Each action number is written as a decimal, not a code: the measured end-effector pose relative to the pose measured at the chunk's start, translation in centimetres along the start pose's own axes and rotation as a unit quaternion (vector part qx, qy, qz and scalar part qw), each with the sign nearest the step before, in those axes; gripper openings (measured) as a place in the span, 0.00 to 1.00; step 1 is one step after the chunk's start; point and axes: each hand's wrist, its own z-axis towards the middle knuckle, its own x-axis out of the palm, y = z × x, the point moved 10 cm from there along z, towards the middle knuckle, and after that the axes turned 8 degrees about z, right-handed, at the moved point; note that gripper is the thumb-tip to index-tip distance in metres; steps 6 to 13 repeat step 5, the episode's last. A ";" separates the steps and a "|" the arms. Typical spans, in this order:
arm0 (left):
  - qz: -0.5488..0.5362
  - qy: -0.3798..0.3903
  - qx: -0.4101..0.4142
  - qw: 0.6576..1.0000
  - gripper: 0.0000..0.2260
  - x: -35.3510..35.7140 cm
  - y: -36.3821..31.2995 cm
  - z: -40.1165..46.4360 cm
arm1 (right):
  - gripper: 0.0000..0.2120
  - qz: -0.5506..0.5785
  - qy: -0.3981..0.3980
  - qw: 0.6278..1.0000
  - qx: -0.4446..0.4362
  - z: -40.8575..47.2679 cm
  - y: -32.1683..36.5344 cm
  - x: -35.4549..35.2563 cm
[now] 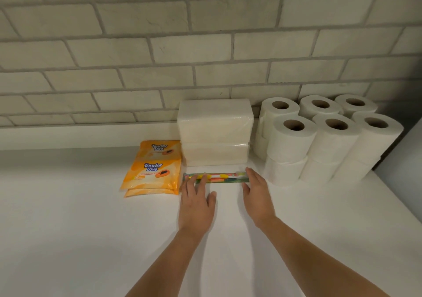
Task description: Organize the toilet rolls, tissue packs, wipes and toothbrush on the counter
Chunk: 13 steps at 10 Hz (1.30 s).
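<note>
A packaged toothbrush [225,178] lies flat on the white counter [91,216], just in front of the stacked white tissue packs [215,123]. My left hand [197,202] rests with spread fingers on the pack's left end. My right hand [257,194] touches its right end with fingers extended. Orange wipes packs [152,174] lie stacked to the left of the toothbrush. Several toilet rolls [328,141] stand in two layers on the right against the wall.
A grey brick-pattern wall [159,52] backs the counter. A low white ledge [80,134] runs along the wall's base. A grey vertical surface [402,168] bounds the counter at the right, beside the rolls.
</note>
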 end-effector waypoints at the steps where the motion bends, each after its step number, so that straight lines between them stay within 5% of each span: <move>1: -0.020 0.029 -0.007 0.999 0.24 -0.1 -0.2 -0.6 | 0.26 0.001 0.023 1.000 0.016 -1.0 0.3 -0.1; 5: 0.007 0.234 0.069 0.970 0.30 -1.4 -2.1 -3.9 | 0.33 -0.079 0.150 0.981 0.092 -7.8 1.9 -1.8; 13: 0.007 0.234 0.069 0.970 0.30 -1.4 -2.1 -3.9 | 0.33 -0.079 0.150 0.981 0.092 -7.8 1.9 -1.8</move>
